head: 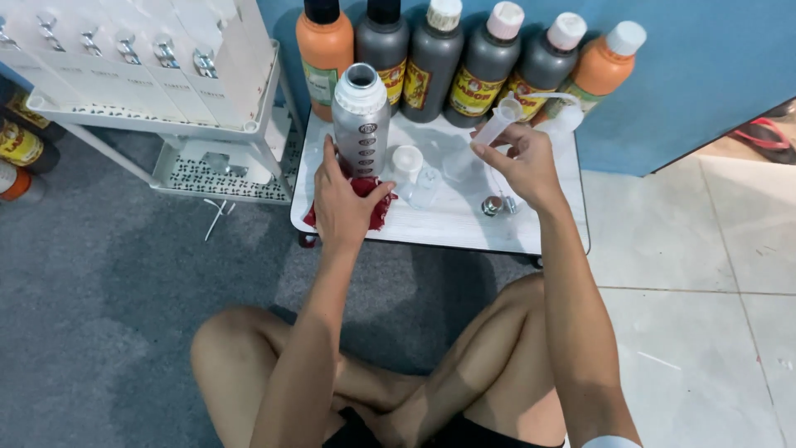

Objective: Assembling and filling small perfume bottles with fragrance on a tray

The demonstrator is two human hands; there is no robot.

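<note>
Silver metal bottle (361, 116) stands upright with its mouth open on the left part of the low white desk (452, 224), in front of a row of grey and orange bottles (464, 62) lined against the blue wall (705, 66). Your left hand (342, 203) wraps the bottle's base, pressing a red cloth (369, 199) against it. Your right hand (518, 158) is closed around a clear plastic tube (500, 123), held tilted above the desk, well apart from the bottle. A small white cap (406, 162) sits between your hands. A white rack (166, 91) stands at the left.
</note>
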